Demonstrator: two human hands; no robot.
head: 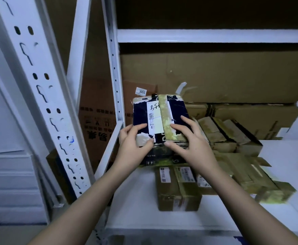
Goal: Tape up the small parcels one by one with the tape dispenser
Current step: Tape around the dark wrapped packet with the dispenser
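Gripping dark parcel (159,119) with curled fingers, both hands (135,140) (191,138); taped parcels (229,133) crowd right, shelf post (115,68) left.

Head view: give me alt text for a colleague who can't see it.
Both hands hold a dark blue parcel above a white shelf, the left hand gripping its near left corner and the right hand its near right. A yellowish tape strip runs along its top. More taped cardboard parcels lie below and to the right.
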